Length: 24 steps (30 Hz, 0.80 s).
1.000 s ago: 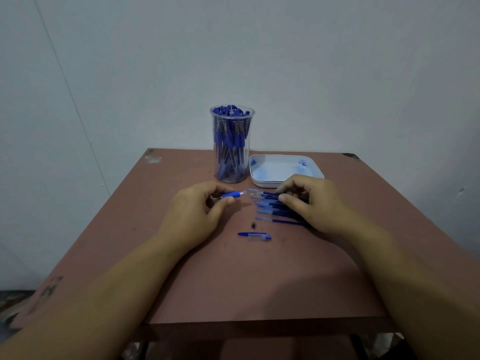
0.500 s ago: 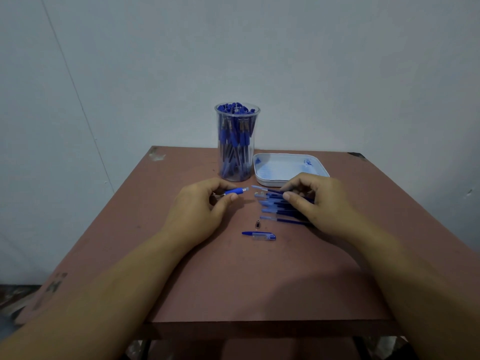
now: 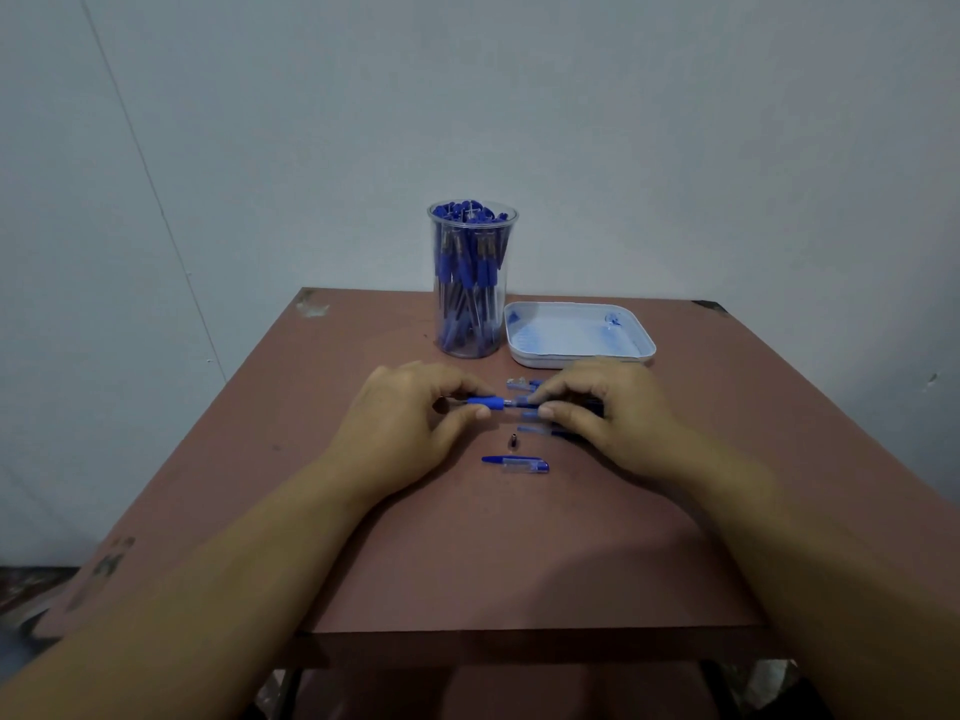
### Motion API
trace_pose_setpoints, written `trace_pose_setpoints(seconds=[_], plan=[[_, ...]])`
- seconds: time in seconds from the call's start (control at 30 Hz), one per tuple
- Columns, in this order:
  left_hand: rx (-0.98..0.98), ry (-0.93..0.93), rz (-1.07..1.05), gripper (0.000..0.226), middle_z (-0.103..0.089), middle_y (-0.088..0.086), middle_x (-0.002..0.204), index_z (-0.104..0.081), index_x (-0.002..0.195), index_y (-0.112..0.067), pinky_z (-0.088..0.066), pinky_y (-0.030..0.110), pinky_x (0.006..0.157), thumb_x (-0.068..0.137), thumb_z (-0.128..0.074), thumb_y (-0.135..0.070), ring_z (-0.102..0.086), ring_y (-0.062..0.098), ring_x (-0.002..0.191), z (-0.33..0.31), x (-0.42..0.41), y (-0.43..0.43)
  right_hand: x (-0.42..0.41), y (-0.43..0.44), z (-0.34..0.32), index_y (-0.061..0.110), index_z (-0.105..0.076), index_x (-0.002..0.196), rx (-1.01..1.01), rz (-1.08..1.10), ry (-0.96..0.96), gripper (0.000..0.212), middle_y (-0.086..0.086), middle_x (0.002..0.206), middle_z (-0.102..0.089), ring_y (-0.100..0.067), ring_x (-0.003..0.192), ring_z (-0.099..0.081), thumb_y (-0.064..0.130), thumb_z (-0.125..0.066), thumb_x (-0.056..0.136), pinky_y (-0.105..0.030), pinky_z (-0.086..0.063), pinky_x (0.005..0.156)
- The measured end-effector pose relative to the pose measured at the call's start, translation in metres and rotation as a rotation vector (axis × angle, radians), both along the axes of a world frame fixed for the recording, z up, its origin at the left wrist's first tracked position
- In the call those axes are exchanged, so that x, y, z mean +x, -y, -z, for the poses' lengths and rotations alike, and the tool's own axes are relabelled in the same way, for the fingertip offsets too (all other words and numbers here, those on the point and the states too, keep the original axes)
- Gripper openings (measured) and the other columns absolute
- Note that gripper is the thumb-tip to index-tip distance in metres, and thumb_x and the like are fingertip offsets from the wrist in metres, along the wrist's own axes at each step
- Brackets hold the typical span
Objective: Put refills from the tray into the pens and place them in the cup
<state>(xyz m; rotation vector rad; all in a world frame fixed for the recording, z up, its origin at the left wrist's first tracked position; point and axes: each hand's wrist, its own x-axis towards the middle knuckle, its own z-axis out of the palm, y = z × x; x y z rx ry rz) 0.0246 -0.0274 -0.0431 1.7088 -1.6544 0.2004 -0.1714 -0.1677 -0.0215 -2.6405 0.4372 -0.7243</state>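
Observation:
My left hand (image 3: 402,418) pinches the blue grip end of a pen (image 3: 488,402) over the table's middle. My right hand (image 3: 605,410) pinches the clear barrel of the same pen, so the two parts meet between my fingertips. Under my right hand lie several loose blue pen parts (image 3: 535,431). A clear cup (image 3: 471,280) full of blue pens stands behind my left hand. The white tray (image 3: 576,335) sits to the cup's right and looks nearly empty.
A blue pen cap (image 3: 517,464) lies on the brown table (image 3: 467,553) in front of my hands, with a tiny dark piece (image 3: 511,440) just behind it. A grey wall stands close behind the table.
My right hand lifted a barrel from the pile and moved left to meet the grip piece in my left hand. The camera view tilted slightly.

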Motion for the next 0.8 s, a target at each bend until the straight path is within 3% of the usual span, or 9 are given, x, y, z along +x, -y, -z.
trace_pose_setpoints(seconds=[0.13, 0.2, 0.33, 0.5, 0.7, 0.8], plan=[[-0.024, -0.020, -0.032, 0.016, -0.059, -0.029, 0.079, -0.073, 0.104, -0.036, -0.045, 0.018, 0.070, 0.088, -0.070, -0.036, -0.059, -0.001, 0.075, 0.000, 0.000, -0.002, -0.001, 0.000, 0.000, 0.046, -0.057, 0.119, -0.043, 0.003, 0.015, 0.031, 0.027, 0.094, -0.058, 0.001, 0.094, -0.056, 0.043, -0.061, 0.087, -0.019, -0.044, 0.082], [-0.030, -0.026, -0.057, 0.017, -0.057, -0.031, 0.077, -0.073, 0.104, -0.037, -0.039, 0.008, 0.067, 0.088, -0.070, -0.036, -0.058, -0.004, 0.073, 0.000, 0.001, -0.003, -0.008, 0.003, -0.001, 0.044, -0.056, 0.103, -0.008, 0.069, 0.078, 0.022, 0.022, 0.090, -0.057, -0.002, 0.089, -0.056, 0.035, -0.067, 0.087, -0.022, -0.044, 0.078], [-0.057, 0.011, -0.076, 0.018, -0.061, -0.026, 0.077, -0.074, 0.105, -0.035, -0.033, 0.005, 0.064, 0.087, -0.070, -0.036, -0.054, -0.002, 0.068, 0.000, -0.002, -0.003, -0.004, -0.001, -0.002, 0.042, -0.054, 0.081, 0.034, 0.061, 0.134, 0.031, 0.014, 0.082, -0.062, -0.007, 0.079, -0.056, 0.018, -0.071, 0.086, -0.021, -0.041, 0.069], [-0.096, 0.094, -0.067, 0.018, -0.070, -0.018, 0.090, -0.071, 0.105, -0.035, -0.042, 0.027, 0.071, 0.090, -0.063, -0.040, -0.057, 0.002, 0.078, 0.000, -0.003, -0.003, 0.002, -0.010, 0.001, 0.043, -0.063, 0.105, 0.070, -0.019, 0.107, 0.027, 0.019, 0.093, -0.061, -0.002, 0.087, -0.057, 0.022, -0.068, 0.089, -0.011, -0.041, 0.075], [-0.105, 0.096, -0.064, 0.022, -0.069, -0.019, 0.092, -0.070, 0.104, -0.034, -0.047, 0.040, 0.073, 0.090, -0.055, -0.043, -0.059, 0.005, 0.081, 0.001, -0.002, -0.003, 0.003, -0.009, 0.001, 0.038, -0.059, 0.080, 0.138, 0.078, 0.190, 0.023, 0.012, 0.076, -0.062, -0.007, 0.070, -0.055, 0.020, -0.072, 0.086, -0.017, -0.044, 0.065], [-0.090, 0.099, -0.042, 0.020, -0.069, -0.019, 0.091, -0.070, 0.104, -0.034, -0.048, 0.042, 0.072, 0.090, -0.057, -0.043, -0.059, 0.005, 0.080, 0.002, -0.003, -0.001, 0.009, -0.016, 0.002, 0.042, -0.062, 0.086, 0.144, 0.016, 0.144, 0.023, 0.014, 0.084, -0.063, -0.003, 0.079, -0.057, 0.020, -0.069, 0.088, -0.011, -0.041, 0.069]])
